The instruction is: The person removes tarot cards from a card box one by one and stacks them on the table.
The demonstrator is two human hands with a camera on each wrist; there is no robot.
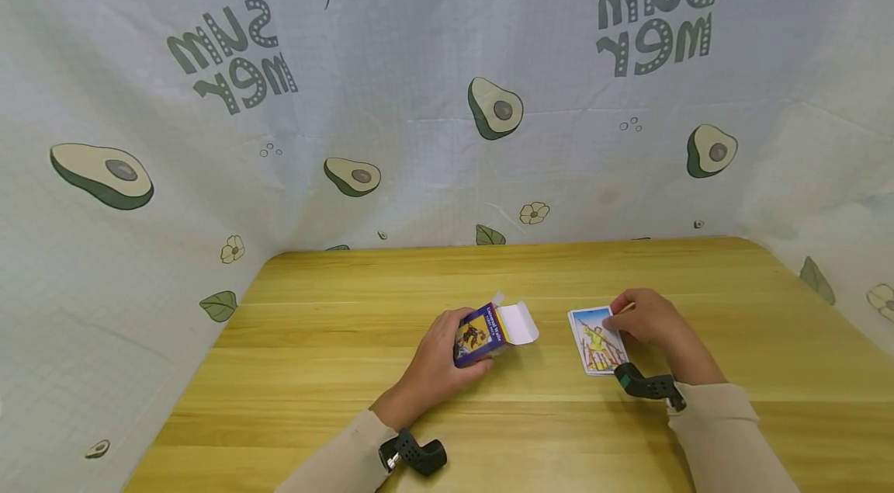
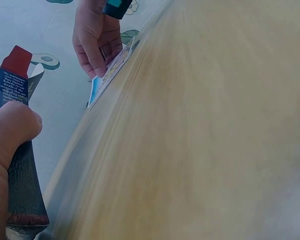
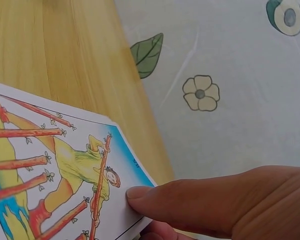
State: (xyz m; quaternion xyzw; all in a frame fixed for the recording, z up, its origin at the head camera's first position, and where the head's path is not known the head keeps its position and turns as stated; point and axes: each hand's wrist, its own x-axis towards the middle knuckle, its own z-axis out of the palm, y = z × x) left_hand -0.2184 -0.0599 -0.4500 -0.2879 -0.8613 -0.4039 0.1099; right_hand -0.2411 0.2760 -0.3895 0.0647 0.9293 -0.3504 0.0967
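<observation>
My left hand grips a small purple tarot card box, its white end flap folded out to the right. The left wrist view has the thumb across the box's dark printed side, with a red tab up at the end. To the right, my right hand pinches a few stacked tarot cards at their upper right edge. The thumb lies on the top card, which shows a figure in yellow with several staffs; fingers are partly hidden underneath. How many cards there are I cannot tell.
Both hands are over a wood-grain table with rounded far corners. A pale cloth printed with avocados, leaves and lettering hangs behind the table and along its sides. Dark camera mounts are strapped to both wrists.
</observation>
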